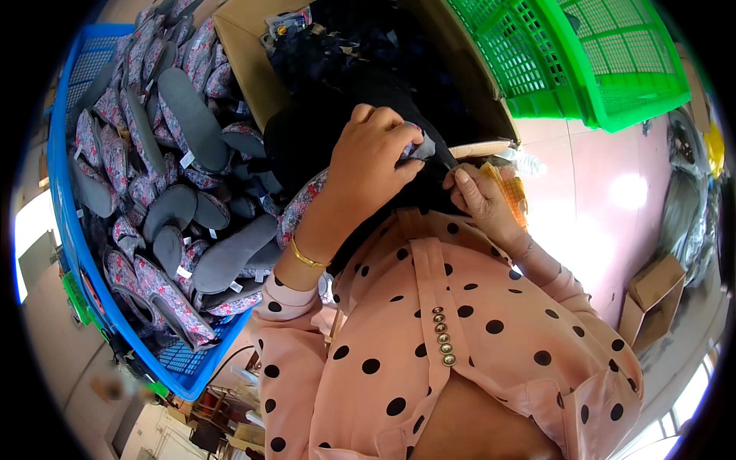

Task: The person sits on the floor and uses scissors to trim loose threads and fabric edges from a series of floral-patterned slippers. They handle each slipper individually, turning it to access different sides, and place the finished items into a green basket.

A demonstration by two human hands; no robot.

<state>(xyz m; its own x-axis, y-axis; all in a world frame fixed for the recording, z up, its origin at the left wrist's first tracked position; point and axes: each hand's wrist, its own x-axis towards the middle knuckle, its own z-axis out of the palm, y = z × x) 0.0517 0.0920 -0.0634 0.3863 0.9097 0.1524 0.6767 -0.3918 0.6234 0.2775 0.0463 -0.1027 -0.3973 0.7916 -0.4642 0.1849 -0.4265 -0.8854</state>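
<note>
My left hand is closed around a grey and floral fabric slipper, over my dark-clothed lap. Most of that slipper is hidden behind the fingers. Floral fabric also shows behind my left forearm; whether it belongs to the same slipper I cannot tell. Just right of the left hand, my right hand has its thumb and fingers pinched together at a thin dark strip, whose kind is unclear. A yellow-orange checked cloth lies against the right hand.
On the left stands a blue plastic basket heaped with floral, grey-soled slippers. Ahead is a cardboard box containing dark scraps. Green plastic crates sit at the far right. A small open carton and plastic bags line the right side.
</note>
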